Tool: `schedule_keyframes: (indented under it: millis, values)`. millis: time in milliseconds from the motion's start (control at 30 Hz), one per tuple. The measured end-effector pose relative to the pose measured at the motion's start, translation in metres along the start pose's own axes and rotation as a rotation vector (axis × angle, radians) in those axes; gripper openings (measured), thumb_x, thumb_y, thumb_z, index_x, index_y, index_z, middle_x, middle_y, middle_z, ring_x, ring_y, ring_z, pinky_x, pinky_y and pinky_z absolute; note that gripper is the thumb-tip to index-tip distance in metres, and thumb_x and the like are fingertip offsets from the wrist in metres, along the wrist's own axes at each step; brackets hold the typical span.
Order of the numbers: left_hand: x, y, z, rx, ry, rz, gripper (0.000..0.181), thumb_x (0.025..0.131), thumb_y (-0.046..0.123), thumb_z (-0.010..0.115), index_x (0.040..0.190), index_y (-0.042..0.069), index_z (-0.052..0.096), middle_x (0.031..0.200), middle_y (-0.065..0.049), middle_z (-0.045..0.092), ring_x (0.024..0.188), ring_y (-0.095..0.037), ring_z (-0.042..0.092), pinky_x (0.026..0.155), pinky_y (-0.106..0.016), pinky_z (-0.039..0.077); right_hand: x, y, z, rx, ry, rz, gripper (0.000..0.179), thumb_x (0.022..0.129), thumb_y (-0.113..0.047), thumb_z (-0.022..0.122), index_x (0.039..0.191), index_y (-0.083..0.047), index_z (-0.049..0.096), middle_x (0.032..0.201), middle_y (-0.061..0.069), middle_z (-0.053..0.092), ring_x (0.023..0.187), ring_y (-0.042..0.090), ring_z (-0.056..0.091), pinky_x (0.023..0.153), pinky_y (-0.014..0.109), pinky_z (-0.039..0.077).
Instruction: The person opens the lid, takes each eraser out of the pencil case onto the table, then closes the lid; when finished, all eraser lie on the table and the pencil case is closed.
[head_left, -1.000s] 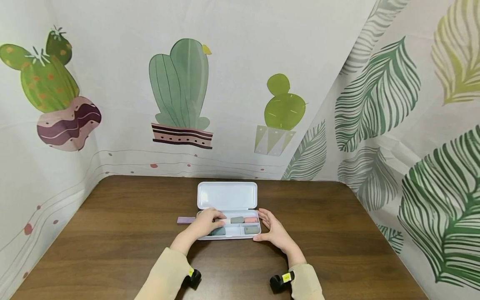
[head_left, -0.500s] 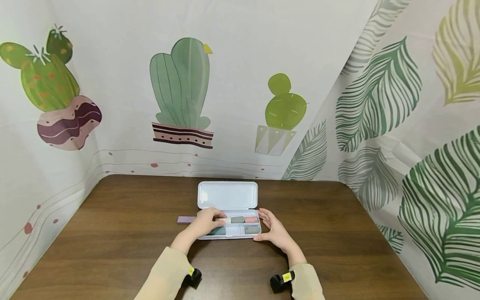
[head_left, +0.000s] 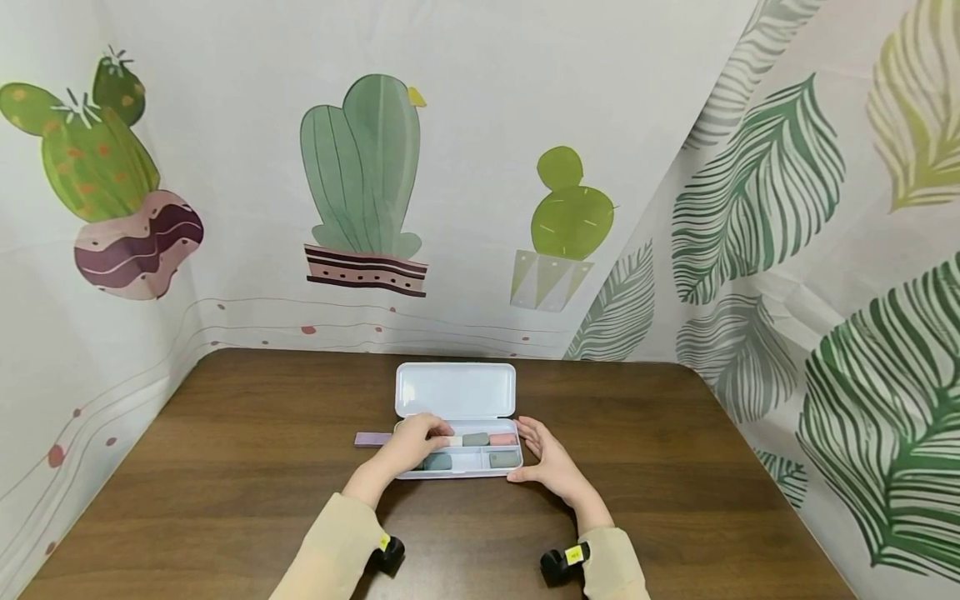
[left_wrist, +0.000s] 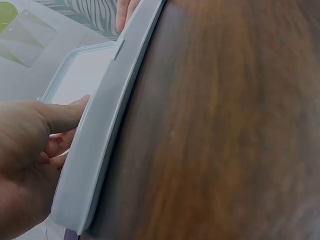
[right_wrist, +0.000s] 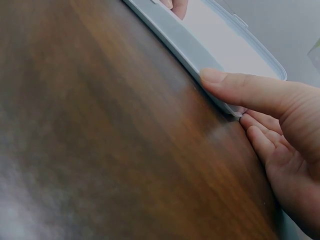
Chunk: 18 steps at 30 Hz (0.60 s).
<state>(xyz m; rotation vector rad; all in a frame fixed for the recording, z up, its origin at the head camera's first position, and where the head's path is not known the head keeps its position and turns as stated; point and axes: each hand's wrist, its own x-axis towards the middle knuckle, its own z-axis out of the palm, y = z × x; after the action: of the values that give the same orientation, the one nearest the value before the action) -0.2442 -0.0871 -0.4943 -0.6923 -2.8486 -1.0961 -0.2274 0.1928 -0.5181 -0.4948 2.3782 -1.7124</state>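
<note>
A white pencil case (head_left: 460, 473) lies on the table with its lid (head_left: 454, 390) tipped back. My left hand (head_left: 405, 446) reaches into its left part, thumb and fingers pinching a small white block (head_left: 456, 442) in the back compartment. Beside that block sit a grey eraser (head_left: 476, 439) and a pink eraser (head_left: 502, 439). In the front compartments are a dark grey-green block (head_left: 437, 462), partly behind my hand, and another grey eraser (head_left: 504, 460). My right hand (head_left: 551, 467) grips the case's right end, with the thumb (right_wrist: 215, 77) at its front corner.
A flat lilac strip (head_left: 372, 439) lies left of the case, partly hidden by my left hand. The brown wooden table (head_left: 247, 467) extends around it. A printed cloth (head_left: 480, 167) with cacti hangs behind the far edge.
</note>
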Motion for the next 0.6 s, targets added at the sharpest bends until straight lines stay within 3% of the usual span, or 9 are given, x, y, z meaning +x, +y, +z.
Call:
schedule_keyframes:
  millis: [600]
  values:
    - [-0.0008,0.0071,-0.0034,-0.077,0.001,-0.045,0.009,0.09,0.009,0.067,0.096,0.007,0.074,0.096,-0.004,0.074,0.093,-0.021,0.067,0.084,-0.04,0.052,0.0006,-0.0003,0.0011,0.012,0.003,-0.001,0.095,0.072,0.0,0.084,0.147,0.009,0.026,0.151,0.029,0.036,0.143,0.04,0.031,0.116,0.048,0.023]
